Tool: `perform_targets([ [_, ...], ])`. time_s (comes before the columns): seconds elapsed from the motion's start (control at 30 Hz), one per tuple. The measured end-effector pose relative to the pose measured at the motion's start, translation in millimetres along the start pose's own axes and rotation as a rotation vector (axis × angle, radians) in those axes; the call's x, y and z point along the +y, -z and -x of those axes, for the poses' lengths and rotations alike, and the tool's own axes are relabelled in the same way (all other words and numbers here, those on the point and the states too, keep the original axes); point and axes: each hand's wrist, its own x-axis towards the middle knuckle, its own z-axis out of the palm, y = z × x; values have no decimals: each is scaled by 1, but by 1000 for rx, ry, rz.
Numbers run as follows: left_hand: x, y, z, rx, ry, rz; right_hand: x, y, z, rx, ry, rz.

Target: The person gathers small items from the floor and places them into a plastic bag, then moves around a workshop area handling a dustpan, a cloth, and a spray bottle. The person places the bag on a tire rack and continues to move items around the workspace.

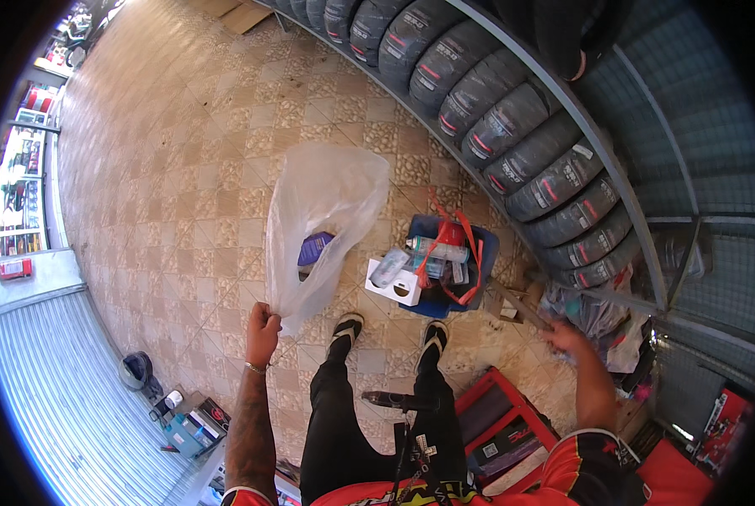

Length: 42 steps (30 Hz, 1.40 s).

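Note:
My left hand (264, 321) is closed on the gathered edge of a large clear plastic bag (297, 190), which spreads open over the floor ahead of it. A purple-blue package (314, 250) shows at the bag, its lower part blurred by the film. Out to the right, my right hand (566, 337) is closed at the end of a brown strip (521, 308) that looks like cardboard. Between the hands, beyond my feet, a blue bin (489, 253) holds a spray can (441, 250), a red-orange strap (477, 270), a white box (382, 289) and a clear plastic pack (388, 266).
A rack of black tyres (512, 122) curves along the right. Loose plastic wrapping (593, 304) lies beside my right hand. A red metal frame (504, 384) stands near my right foot. At left are a ribbed metal shutter (57, 371) and a teal case (183, 437).

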Motion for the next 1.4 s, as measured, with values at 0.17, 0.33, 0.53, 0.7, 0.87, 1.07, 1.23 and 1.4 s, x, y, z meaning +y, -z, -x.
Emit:
perform_targets([
  [0.17, -2, 0, 3, 11, -8, 23, 34, -67, 50, -88, -102, -333],
  [0.33, -5, 4, 7, 17, 4, 12, 33, -127, 121, -124, -59, -472],
  [0.53, -2, 11, 8, 38, 8, -28, 9, -146, 217, -58, -91, -493],
  [0.7, -8, 16, 13, 35, 34, -33, -13, -129, 290, -13, -118, -540],
  [0.87, -16, 20, 12, 58, -9, -129, -51, -110, 345, -46, -146, -635],
  [1.07, -17, 23, 15, 64, -43, -145, -122, -96, 363, 2, -102, -572],
  [1.23, -23, 27, 16, 70, -64, -136, -187, -107, 342, -10, 3, -598],
  [1.4, -29, 30, 14, 76, 4, -77, -235, -120, 315, -81, 8, -626],
])
